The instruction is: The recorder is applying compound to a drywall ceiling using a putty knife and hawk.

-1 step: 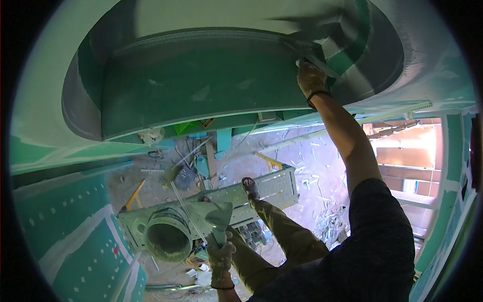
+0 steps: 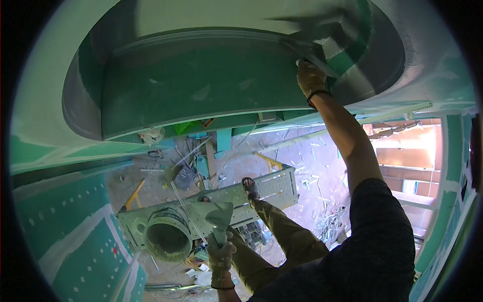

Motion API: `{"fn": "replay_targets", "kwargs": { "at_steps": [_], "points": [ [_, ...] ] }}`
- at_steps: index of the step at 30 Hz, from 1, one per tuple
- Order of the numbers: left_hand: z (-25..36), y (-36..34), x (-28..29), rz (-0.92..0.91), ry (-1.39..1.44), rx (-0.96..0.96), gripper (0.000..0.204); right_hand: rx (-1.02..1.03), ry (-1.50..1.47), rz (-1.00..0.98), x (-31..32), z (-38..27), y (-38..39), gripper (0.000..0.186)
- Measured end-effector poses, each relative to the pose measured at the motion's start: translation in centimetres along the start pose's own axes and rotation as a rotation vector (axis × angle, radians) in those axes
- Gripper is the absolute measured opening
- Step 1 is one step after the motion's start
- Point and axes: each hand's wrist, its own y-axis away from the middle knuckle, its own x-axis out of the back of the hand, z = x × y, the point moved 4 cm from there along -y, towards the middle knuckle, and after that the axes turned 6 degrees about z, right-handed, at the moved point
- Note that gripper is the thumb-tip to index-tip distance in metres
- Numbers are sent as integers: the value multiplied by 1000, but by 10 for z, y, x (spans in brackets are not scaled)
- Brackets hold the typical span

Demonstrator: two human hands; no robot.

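My right hand [image 2: 311,79], reaching forward, is closed around a wide drywall knife [image 2: 314,61]. The knife's grey blade is against the inner right corner of a curved recess [image 2: 191,80] lined with green board. Low in the view my left hand [image 2: 220,255] grips a putty knife [image 2: 220,217] by its handle, blade upward. Grey-green compound seems to coat that blade. Whitish smears cover both hands. Just left of my left hand, a bucket [image 2: 187,227] stands on the work platform, with compound stuck around its inside.
Both my feet are on a narrow perforated platform [image 2: 282,187] with yellow legs [image 2: 135,195]. Scraps, offcuts and a dark container [image 2: 185,178] litter the floor below. A green board wall [image 2: 75,241] with patched screw spots rises at left. Bright light enters through an opening [image 2: 405,151] at right.
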Motion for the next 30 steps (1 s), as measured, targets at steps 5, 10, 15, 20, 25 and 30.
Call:
{"fn": "replay_targets", "kwargs": {
  "at_steps": [5,10,15,20,25,30],
  "points": [
    [3,-5,-4,-48,-27,-36,37,-1,47,-164,14,6,-7,34],
    [-3,-9,2,-77,56,-24,38,-44,156,-404,-10,23,-25,33],
    [22,-4,-1,-56,-87,-40,38,75,239,-206,-4,11,-18,34],
    [23,0,16,-27,-158,-97,36,79,108,-239,8,-46,-13,33],
    [22,0,22,-26,47,-73,36,268,242,-77,14,-83,-16,32],
    [27,1,30,-22,-9,-41,35,277,227,10,7,-80,-29,33]
  ]
}}
